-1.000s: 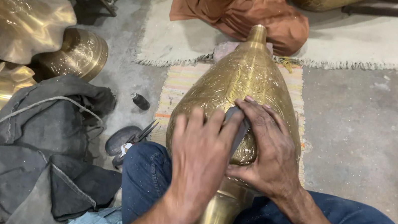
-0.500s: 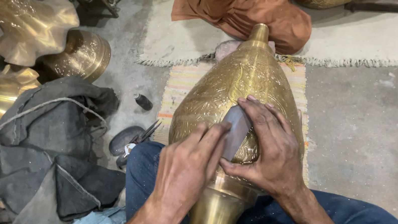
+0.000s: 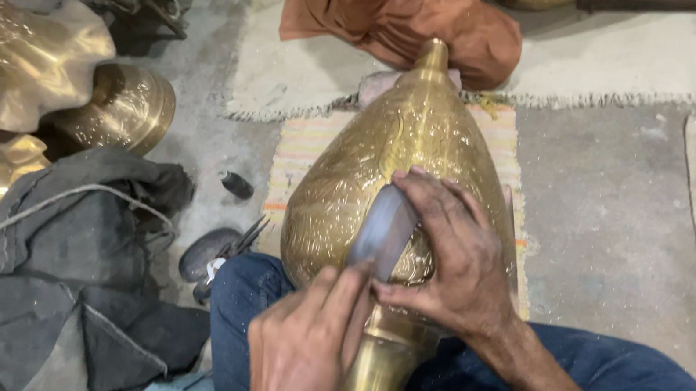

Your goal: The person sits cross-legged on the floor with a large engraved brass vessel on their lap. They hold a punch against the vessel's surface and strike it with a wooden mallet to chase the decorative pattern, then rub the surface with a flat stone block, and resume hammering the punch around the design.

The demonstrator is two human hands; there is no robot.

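Nearest to us, our left hand (image 3: 302, 349) pinches the lower end of a flat grey strip of abrasive sheet (image 3: 383, 231), fingers closed on it, while our right hand (image 3: 451, 252) curls over the upper end and presses it against the large teardrop-shaped engraved brass vessel (image 3: 396, 166). The vessel lies across our lap, its narrow neck (image 3: 373, 384) between our blue-jeaned knees (image 3: 590, 384) and its pointed tip aimed away from us over a striped woven mat (image 3: 310, 142). We judge the brass body heavy, rigid and smooth enough to roll, so it is best steadied at the neck and by a palm spread on the wide belly; the strip looks thin and bendable and follows the curve. To our left lies a crumpled dark grey cloth with a cord (image 3: 82, 269). Beyond it sit polished fluted brass pieces (image 3: 37, 60). Farthest off, a rumpled orange cloth (image 3: 397, 11) rests on a pale rug (image 3: 667, 49).
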